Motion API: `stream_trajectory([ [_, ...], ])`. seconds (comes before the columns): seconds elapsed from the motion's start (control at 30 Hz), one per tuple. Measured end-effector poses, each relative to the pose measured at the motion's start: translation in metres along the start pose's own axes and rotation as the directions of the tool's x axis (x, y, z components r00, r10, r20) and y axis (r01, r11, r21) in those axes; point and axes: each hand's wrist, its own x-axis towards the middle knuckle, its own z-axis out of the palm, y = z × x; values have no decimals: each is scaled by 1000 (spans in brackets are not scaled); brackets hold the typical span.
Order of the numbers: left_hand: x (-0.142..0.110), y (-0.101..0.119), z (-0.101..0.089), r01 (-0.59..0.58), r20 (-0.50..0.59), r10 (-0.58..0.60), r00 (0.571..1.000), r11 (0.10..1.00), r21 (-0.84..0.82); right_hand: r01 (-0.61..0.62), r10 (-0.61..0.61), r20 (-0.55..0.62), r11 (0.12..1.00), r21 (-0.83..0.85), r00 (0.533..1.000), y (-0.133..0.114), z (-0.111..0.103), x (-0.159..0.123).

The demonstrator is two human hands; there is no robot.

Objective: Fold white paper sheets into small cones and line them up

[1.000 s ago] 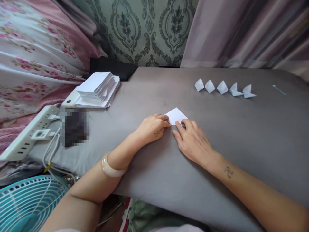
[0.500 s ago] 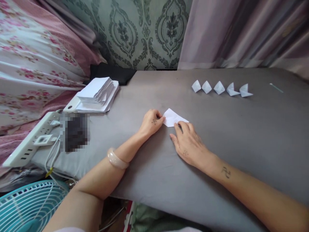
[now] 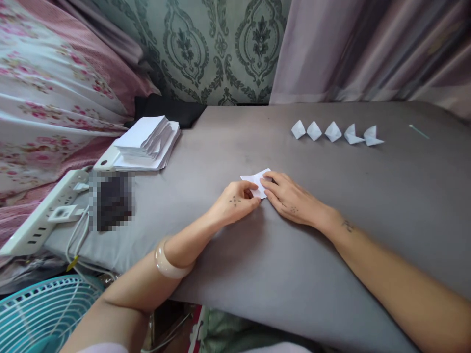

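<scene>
Directly between the left hand (image 3: pixel 236 200), pinching its near edge, and the right hand (image 3: pixel 290 197), touching it, grip unclear, lies folded white paper (image 3: pixel 257 178).

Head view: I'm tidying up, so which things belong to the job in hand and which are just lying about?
Seems part of the job:
white paper, touched by the left hand and right hand
five folded paper pieces, in a row
paper stack, likely

Seems just lying about:
thin stick
power strip
fan
flat black item
dark item, blurred out
</scene>
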Motion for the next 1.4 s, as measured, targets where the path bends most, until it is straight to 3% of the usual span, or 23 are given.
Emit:
stream_trajectory([
  [0.1,-4,3,0,-25,52,22,998,999,46,19,-19,-10,999,-49,1000,4,-2,-1],
  [0.23,-7,3,1,-135,-13,142,990,959,249,76,-77,-11,993,-92,997,6,-3,-5],
  [0.37,-8,-1,0,-275,-79,364,928,814,512,92,-93,-3,985,-144,996,6,-4,-9],
  [0.47,-5,-3,-2,-334,-37,455,890,704,627,65,-64,9,993,-101,998,6,-6,-9],
  [0.53,-1,-3,-3,-368,29,447,894,696,617,60,-59,4,997,-40,998,7,-7,-8],
  [0.63,7,-5,-5,-383,90,399,913,757,529,79,-79,-12,996,40,997,12,-10,-8],
  [0.87,20,-3,-7,-280,6,297,955,896,345,88,-89,1,988,130,996,20,-17,-11],
  [1.03,23,-1,-6,-278,13,289,957,907,315,84,-86,9,986,141,996,23,-18,-12],
  [1.23,29,-4,-4,-167,-48,182,982,961,220,79,-85,34,986,146,996,25,-18,-12],
  [1.4,32,-4,-3,-153,-68,173,983,960,233,76,-79,14,987,143,997,24,-17,-11],
])
